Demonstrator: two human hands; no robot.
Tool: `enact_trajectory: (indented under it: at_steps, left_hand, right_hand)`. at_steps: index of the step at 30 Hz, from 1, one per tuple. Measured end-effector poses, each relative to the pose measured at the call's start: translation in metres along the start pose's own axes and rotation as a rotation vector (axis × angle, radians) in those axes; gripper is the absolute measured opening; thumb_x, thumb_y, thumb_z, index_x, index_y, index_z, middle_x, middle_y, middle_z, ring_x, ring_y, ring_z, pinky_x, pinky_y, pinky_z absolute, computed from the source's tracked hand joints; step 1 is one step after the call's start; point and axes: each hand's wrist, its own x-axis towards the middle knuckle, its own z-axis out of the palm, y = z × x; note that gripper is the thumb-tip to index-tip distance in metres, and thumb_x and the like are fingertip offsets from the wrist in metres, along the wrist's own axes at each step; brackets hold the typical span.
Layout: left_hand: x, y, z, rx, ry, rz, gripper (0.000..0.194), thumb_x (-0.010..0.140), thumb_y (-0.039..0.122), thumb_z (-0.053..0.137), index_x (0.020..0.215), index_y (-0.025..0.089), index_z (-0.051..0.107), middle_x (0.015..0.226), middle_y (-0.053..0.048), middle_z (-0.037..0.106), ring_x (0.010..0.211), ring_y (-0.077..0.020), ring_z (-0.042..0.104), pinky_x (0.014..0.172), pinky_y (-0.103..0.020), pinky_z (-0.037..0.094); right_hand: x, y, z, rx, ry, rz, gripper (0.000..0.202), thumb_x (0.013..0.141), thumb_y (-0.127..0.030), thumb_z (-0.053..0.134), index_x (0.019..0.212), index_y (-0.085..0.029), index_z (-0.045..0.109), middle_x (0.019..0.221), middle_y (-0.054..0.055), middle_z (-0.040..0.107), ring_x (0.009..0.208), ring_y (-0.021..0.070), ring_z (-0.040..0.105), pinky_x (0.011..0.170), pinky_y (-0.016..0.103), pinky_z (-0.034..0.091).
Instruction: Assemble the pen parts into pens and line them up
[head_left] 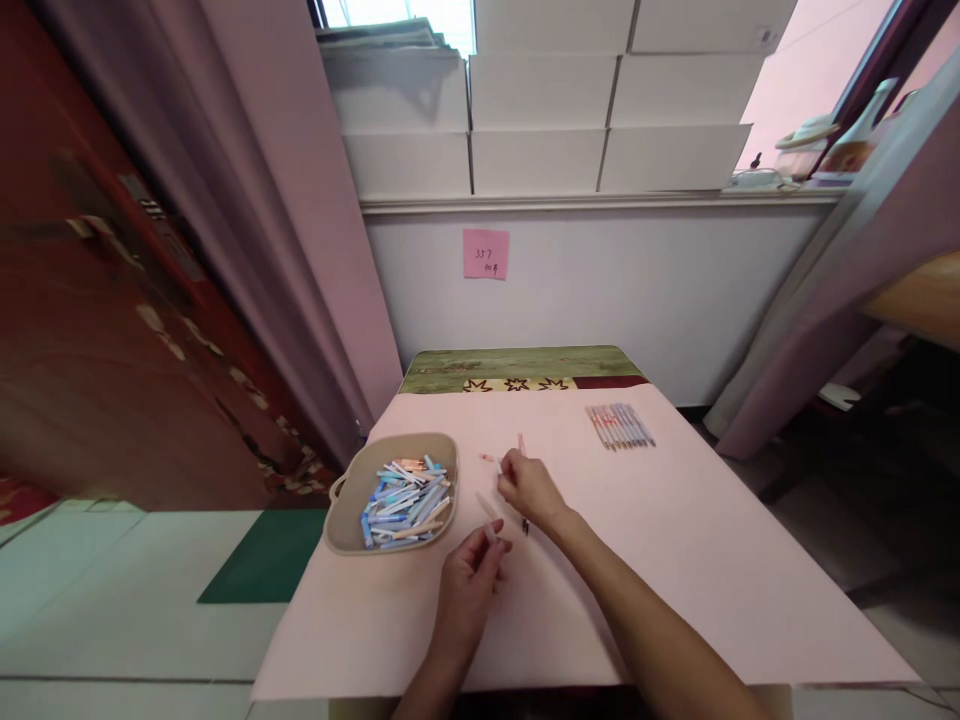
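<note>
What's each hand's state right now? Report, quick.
Left hand: closed, holding a pale, slender piece.
Right hand: closed; what it holds, if anything, cannot be told.

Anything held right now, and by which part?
Left hand grips a pale slender piece, seemingly by its end nearest the wearer. Right hand: can't tell.
</note>
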Motion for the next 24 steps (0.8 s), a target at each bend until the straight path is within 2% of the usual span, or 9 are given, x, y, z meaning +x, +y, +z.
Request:
enact_trajectory:
  at_steps: [1,2,5,7,11,17,24]
  left_hand:
    - [0.001,0.003,0.001,0.015,-0.011,0.012,0.044,0.072,0.043,0.067,0.105,0.014,0.068,0.076,-0.006,0.07,0.052,-0.0109,0.052,0.046,-0.022,0.04]
    - [0.002,0.006,0.002,0.028,-0.022,0.027,0.037,0.073,0.04,0.067,0.099,0.014,0.068,0.074,-0.004,0.069,0.053,-0.011,0.052,0.047,-0.022,0.04]
    - [0.003,0.015,0.012,0.048,-0.069,0.086,0.023,0.075,0.037,0.065,0.084,0.016,0.065,0.069,-0.002,0.065,0.057,-0.0119,0.053,0.051,-0.022,0.041]
    - [0.002,0.02,0.019,0.068,-0.105,0.122,0.021,0.077,0.037,0.063,0.082,0.017,0.063,0.068,0.0,0.063,0.06,-0.0125,0.052,0.053,-0.022,0.041]
    - [-0.002,0.028,0.027,0.133,-0.143,0.161,0.021,0.081,0.039,0.059,0.083,0.018,0.062,0.067,0.002,0.057,0.06,-0.0123,0.048,0.056,-0.023,0.039]
    - [-0.008,0.034,0.027,0.217,-0.138,0.191,0.021,0.082,0.038,0.058,0.081,0.018,0.061,0.066,0.003,0.053,0.059,-0.0122,0.045,0.056,-0.023,0.037]
    - [-0.011,0.036,0.028,0.375,-0.117,0.254,0.021,0.083,0.038,0.057,0.083,0.019,0.065,0.068,0.001,0.061,0.06,-0.014,0.05,0.057,-0.023,0.038]
  right_hand:
    - [-0.009,0.001,-0.006,0.127,0.035,-0.008,0.024,0.085,-0.018,0.044,0.106,-0.017,0.056,0.081,0.004,0.069,0.067,0.0138,0.066,0.06,0.022,0.05]
    - [-0.018,0.002,-0.012,0.361,0.096,-0.005,0.024,0.086,-0.022,0.044,0.108,-0.018,0.053,0.08,0.002,0.068,0.06,0.0124,0.064,0.054,0.021,0.048]
    - [-0.04,0.002,-0.029,0.946,0.215,-0.01,0.02,0.087,-0.036,0.051,0.096,-0.018,0.055,0.078,0.001,0.065,0.053,0.0102,0.058,0.048,0.02,0.047]
    - [-0.049,-0.001,-0.036,1.087,0.213,-0.018,0.024,0.086,-0.042,0.054,0.086,-0.018,0.056,0.076,0.001,0.065,0.053,0.0091,0.057,0.049,0.02,0.047]
    - [-0.057,-0.005,-0.039,1.098,0.166,-0.034,0.028,0.086,-0.047,0.057,0.086,-0.018,0.057,0.069,0.0,0.064,0.05,0.0094,0.056,0.048,0.02,0.046]
    - [-0.063,-0.005,-0.042,0.999,0.154,-0.069,0.03,0.088,-0.048,0.052,0.084,-0.019,0.056,0.059,-0.002,0.06,0.047,0.0101,0.053,0.048,0.021,0.045]
    - [-0.077,-0.005,-0.054,0.611,0.228,-0.123,0.026,0.088,-0.043,0.054,0.078,-0.02,0.059,0.054,-0.006,0.048,0.043,0.008,0.04,0.044,0.02,0.031]
